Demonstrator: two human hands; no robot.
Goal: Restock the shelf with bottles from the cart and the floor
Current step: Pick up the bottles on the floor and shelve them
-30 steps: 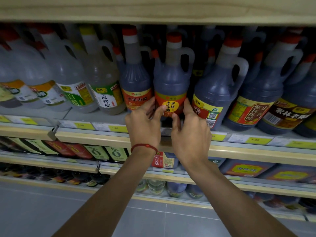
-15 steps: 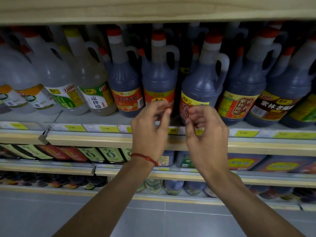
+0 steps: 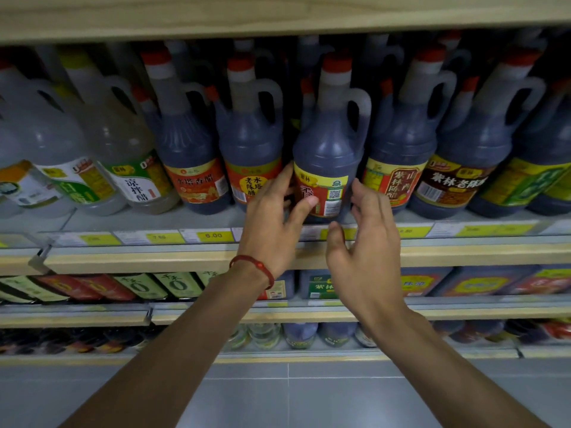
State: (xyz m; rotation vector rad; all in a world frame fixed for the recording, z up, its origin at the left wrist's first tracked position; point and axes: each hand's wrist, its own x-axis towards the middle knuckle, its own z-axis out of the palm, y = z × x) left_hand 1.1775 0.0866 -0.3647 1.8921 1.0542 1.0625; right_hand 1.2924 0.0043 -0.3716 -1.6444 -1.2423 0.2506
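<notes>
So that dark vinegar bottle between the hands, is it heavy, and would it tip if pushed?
Probably heavy for its size: the vinegar bottle looks full of dark liquid. Likely stiff: moulded plastic with a built-in handle. Tall but wide-based, so a low push should slide it along the shelf; a high one might tip it.

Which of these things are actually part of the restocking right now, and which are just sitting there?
In the job: middle dark bottle; left hand gripping it; right hand beside it; shelf.
Just there: neighbouring dark bottles; clear bottles; price tags; floor.
</notes>
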